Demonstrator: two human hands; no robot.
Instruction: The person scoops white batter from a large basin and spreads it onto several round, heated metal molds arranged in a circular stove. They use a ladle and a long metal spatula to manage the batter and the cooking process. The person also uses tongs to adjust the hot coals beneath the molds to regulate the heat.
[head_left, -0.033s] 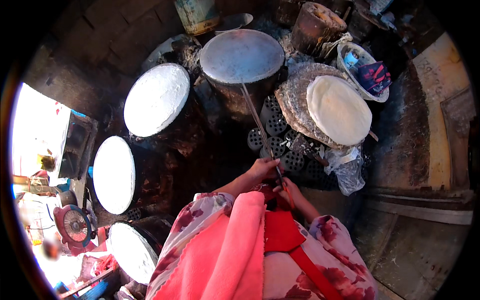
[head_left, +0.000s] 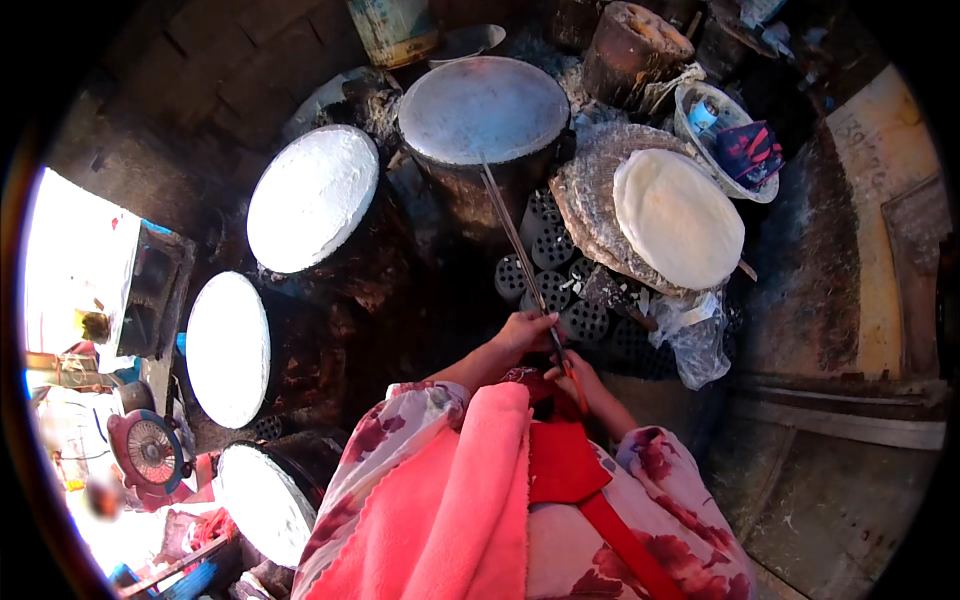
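Barely shifted since the earlier view, pinched long tongs (head_left: 518,243) in left hand (head_left: 524,336) and right hand (head_left: 584,385), aimed at grey drum (head_left: 485,110), seemingly uncoated, with three white drums (head_left: 313,200) already coated, pale sheet (head_left: 678,220) stacked.

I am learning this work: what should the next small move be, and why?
Probably ease the tool slightly back: the left hand and right hand grip it, and its tip appears at the near rim of the grey disc, where it might catch; contact is unclear.
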